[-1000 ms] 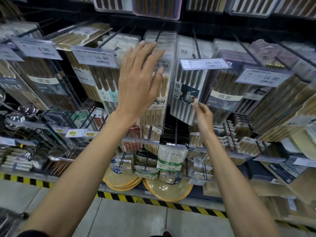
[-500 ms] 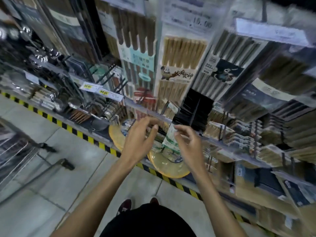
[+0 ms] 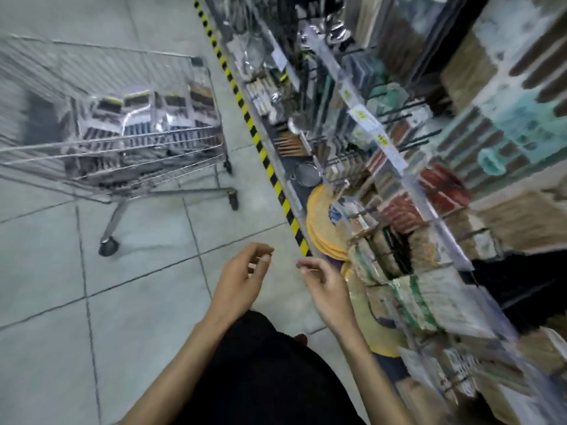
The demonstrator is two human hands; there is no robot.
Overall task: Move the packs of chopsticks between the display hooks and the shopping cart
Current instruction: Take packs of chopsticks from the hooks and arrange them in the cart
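The wire shopping cart (image 3: 129,148) stands on the tiled floor at the left, with several packs of chopsticks (image 3: 153,118) lying inside. The display hooks (image 3: 408,142) with hanging chopstick packs (image 3: 420,299) fill the shelving on the right, blurred by camera motion. My left hand (image 3: 245,277) and my right hand (image 3: 325,286) hover low over the floor in front of me, between cart and shelf. Both have loosely curled fingers and hold nothing.
A yellow-and-black hazard stripe (image 3: 264,154) marks the shelf base along the floor. Yellow round plates (image 3: 322,228) sit on the lowest shelf near my right hand. Grey floor tiles (image 3: 122,302) stretch between me and the cart.
My view has swung left and down from the shelf to the floor and cart. Both hands have dropped away from the hanging packs and now hold nothing.
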